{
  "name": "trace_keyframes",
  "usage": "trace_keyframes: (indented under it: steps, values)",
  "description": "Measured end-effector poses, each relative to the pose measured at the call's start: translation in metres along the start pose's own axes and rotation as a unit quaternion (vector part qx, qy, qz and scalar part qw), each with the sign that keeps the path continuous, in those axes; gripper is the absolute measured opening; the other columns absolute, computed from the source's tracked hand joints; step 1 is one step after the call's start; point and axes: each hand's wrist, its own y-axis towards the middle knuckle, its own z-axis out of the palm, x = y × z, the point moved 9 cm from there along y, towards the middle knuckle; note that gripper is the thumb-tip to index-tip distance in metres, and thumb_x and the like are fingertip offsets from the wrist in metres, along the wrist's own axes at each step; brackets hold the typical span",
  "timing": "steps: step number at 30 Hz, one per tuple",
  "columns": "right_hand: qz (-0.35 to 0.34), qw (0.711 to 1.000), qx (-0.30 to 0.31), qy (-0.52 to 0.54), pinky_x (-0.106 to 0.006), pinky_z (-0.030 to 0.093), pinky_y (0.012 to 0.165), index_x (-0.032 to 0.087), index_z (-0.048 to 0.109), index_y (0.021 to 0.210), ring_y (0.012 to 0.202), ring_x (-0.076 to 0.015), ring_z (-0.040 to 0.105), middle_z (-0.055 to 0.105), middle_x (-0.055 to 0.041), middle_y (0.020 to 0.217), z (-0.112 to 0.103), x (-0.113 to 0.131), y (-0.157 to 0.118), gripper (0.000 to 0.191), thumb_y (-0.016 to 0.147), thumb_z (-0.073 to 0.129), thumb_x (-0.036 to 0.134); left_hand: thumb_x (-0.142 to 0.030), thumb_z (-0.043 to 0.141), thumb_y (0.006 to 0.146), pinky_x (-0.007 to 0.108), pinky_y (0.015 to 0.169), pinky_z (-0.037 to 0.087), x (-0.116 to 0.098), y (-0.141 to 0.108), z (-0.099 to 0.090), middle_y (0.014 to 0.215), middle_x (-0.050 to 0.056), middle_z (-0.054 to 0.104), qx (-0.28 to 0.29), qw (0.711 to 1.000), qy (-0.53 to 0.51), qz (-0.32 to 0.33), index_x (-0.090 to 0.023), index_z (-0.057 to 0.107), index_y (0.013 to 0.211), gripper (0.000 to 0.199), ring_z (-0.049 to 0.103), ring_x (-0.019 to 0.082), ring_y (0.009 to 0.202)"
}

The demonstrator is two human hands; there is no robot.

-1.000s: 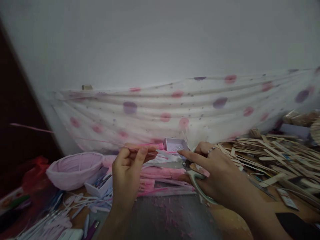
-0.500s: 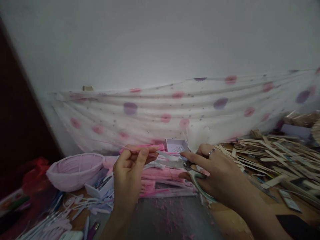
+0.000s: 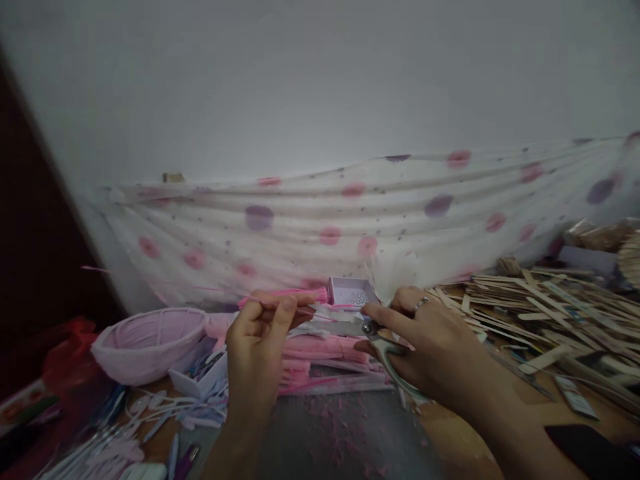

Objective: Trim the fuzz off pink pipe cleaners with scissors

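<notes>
Pinching the pink strand (image 3: 215, 289) between closed fingers of the left hand (image 3: 259, 343) above pink bundles (image 3: 325, 349), with its far tip farther right than one second ago, seemingly feeding its near end toward the scissors (image 3: 369, 327) gripped in the fingers of the right hand (image 3: 427, 337).

Scissors (image 3: 369, 328): part of handles hidden behind fingers of right hand (image 3: 425, 340); blade tips hard to separate from pale and pink material (image 3: 325, 348) around. Left of scissors: part of thin pink strand (image 3: 225, 290) covered by left hand (image 3: 260, 333), rest faint. Behind scissors: beads (image 3: 358, 298) too small for counting. Far right of scissors: ribbed round thing (image 3: 631, 257) cut off by view's edge; print on pale tube (image 3: 575, 398) unreadable.
</notes>
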Motion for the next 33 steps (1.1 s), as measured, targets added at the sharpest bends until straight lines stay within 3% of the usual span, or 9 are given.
trace_keyframes:
  steps: [6, 13, 27, 30, 33]
  values:
    - [-0.011, 1.0, -0.002, -0.004, -0.029, 0.032, 0.058, 0.019, 0.069, 0.099, 0.065, -0.0184, 0.049, 0.053, -0.0063, 0.075, 0.0, 0.002, 0.002, 0.03, 0.088, 0.054, 0.043, -0.03, 0.071, 0.075, 0.027, 0.067, 0.057, 0.002, 0.001, 0.001, 0.079, 0.005, 0.075, 0.014, 0.999, -0.025, -0.016, -0.016, 0.056, 0.068, 0.021, 0.069, 0.015, 0.064]
    - [-0.015, 1.0, 0.0, -0.01, -0.029, 0.03, 0.057, 0.02, 0.069, 0.099, 0.064, -0.0175, 0.047, 0.053, -0.0061, 0.075, 0.002, 0.002, 0.001, 0.023, 0.086, 0.056, 0.035, -0.029, 0.073, 0.073, 0.02, 0.064, 0.055, 0.005, 0.002, 0.0, 0.077, 0.003, 0.075, 0.015, 0.997, -0.05, -0.051, -0.016, 0.057, 0.066, 0.022, 0.067, 0.011, 0.063]
    - [-0.034, 0.999, -0.037, -0.017, -0.029, 0.028, 0.054, 0.021, 0.069, 0.093, 0.056, -0.0171, 0.048, 0.053, -0.0038, 0.069, 0.0, 0.003, 0.0, 0.025, 0.088, 0.056, 0.041, -0.03, 0.075, 0.071, 0.02, 0.068, 0.055, 0.007, 0.005, -0.001, 0.075, 0.002, 0.074, 0.013, 0.996, -0.066, -0.053, -0.015, 0.059, 0.067, 0.022, 0.068, 0.011, 0.069]
    - [-0.012, 0.999, -0.052, -0.008, -0.028, 0.03, 0.054, 0.021, 0.067, 0.091, 0.057, -0.0169, 0.05, 0.054, -0.0033, 0.07, -0.003, -0.005, 0.0, 0.024, 0.088, 0.056, 0.042, -0.03, 0.076, 0.07, 0.02, 0.07, 0.056, 0.007, 0.007, -0.003, 0.075, 0.002, 0.073, 0.01, 0.997, -0.062, -0.045, -0.015, 0.06, 0.067, 0.023, 0.069, 0.011, 0.07]
    - [0.035, 0.999, -0.005, 0.026, -0.027, 0.036, 0.057, 0.021, 0.062, 0.092, 0.064, -0.0175, 0.053, 0.055, -0.0035, 0.077, 0.004, -0.021, 0.0, 0.024, 0.086, 0.058, 0.043, -0.031, 0.078, 0.068, 0.021, 0.07, 0.057, 0.01, 0.008, -0.006, 0.077, 0.003, 0.074, 0.0, 0.997, -0.052, -0.052, -0.014, 0.062, 0.068, 0.023, 0.07, 0.012, 0.07]
